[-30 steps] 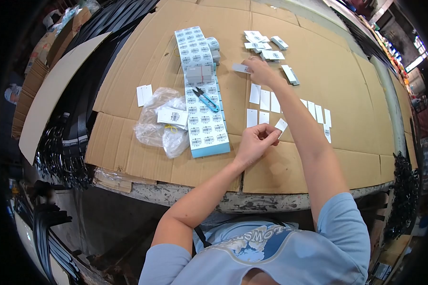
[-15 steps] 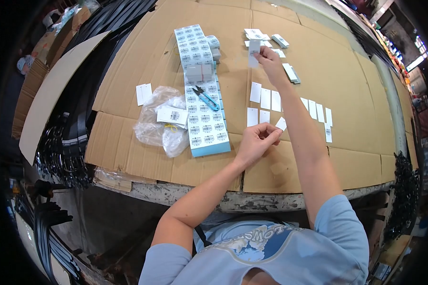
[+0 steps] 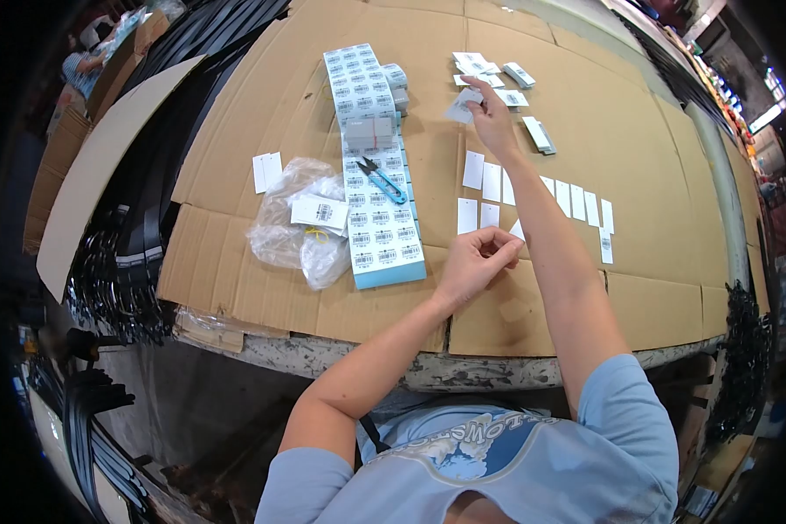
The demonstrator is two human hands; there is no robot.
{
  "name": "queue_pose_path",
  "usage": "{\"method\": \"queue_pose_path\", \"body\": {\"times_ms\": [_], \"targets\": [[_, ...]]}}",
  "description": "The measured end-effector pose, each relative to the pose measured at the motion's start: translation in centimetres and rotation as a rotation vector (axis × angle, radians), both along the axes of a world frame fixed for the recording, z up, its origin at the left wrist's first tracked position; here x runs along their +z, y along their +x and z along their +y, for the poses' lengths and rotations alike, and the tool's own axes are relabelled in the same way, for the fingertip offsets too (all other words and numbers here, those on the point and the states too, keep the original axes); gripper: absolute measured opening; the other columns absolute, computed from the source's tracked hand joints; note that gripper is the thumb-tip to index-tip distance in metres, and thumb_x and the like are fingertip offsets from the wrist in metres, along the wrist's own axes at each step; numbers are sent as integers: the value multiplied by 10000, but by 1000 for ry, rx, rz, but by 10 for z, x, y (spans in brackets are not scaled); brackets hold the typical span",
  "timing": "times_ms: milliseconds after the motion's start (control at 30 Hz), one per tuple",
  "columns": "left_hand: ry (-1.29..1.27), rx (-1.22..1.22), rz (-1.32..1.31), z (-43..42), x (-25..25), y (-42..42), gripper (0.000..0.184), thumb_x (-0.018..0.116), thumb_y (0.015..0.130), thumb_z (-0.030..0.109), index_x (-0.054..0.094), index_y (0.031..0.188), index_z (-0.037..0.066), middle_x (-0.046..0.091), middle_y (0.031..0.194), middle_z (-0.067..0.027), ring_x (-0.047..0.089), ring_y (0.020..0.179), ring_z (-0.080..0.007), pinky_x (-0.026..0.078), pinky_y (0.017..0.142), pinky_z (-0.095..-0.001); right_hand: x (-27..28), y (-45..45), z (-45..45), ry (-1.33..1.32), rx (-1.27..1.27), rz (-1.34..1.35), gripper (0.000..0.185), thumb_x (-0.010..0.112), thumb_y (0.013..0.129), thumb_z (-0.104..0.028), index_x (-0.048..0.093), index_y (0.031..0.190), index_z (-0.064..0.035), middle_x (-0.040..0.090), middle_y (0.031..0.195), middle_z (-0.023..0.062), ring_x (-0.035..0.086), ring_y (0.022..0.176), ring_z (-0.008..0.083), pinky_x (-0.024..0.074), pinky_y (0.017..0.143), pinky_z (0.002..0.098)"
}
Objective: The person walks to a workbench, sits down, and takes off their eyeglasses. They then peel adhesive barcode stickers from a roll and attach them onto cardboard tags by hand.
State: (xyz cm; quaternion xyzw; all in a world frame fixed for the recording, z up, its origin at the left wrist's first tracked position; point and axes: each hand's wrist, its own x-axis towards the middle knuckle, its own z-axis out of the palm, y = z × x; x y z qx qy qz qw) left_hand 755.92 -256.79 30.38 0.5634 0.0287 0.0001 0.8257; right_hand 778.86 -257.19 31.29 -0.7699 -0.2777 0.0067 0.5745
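Note:
My right hand, stretched toward the far side of the cardboard, pinches a white tag with faint print, held at a tilt. Just beyond it lies a loose pile of white tags. Nearer to me, my left hand is closed, thumb against curled fingers; whatever it may hold is hidden. Above that hand, blank white tags lie in rows, partly covered by my right forearm. A tag with a barcode ends the row on the right.
A strip of barcode stickers runs down the cardboard, bearing blue thread snips and a banded grey stack. Left of it lies a plastic bag with tags on top. Black straps hang at the left; a person is beyond.
The tag in my right hand has turned from upright to tilted, and a printed tag now shows beside the far pile. My left hand stays nearly still. The background person has shifted.

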Motion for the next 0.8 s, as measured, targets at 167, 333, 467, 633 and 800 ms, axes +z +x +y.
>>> {"method": "queue_pose_path", "body": {"times_ms": [167,333,467,633,800], "targets": [[11,-25,13,0,1,0,177,604,884,153,648,893,-19,630,796,-20,589,709,-75,488,669,-212,-14,-2,10,-79,106,-349,474,427,828,97,514,1233,-135,576,1106,146,555,1005,296,454,851,330],[6,-9,16,0,3,0,177,604,883,153,646,878,-19,629,781,-23,587,702,-74,481,658,-210,-13,8,15,-120,93,-168,470,435,839,77,484,1264,-117,557,1152,137,545,1039,249,437,884,329],[47,0,-3,0,3,0,178,601,879,148,643,877,-25,629,769,-28,590,699,-79,480,659,-211,-15,26,22,-124,56,114,446,522,817,3,481,1257,-66,543,1145,182,540,1059,268,442,873,334],[33,1,2,1,3,1,177,595,879,139,640,885,-32,632,772,-36,596,706,-86,484,664,-219,-3,37,33,-312,-115,-64,425,605,790,-87,516,1201,-23,566,1107,186,514,1077,290,411,915,366],[9,19,-7,-3,-2,1,162,592,878,124,642,894,-29,637,782,-41,599,710,-91,485,673,-229,-12,92,18,-574,-520,-506,414,691,751,-315,638,1023,-8,627,964,220,583,958,352,447,848,399]]}}
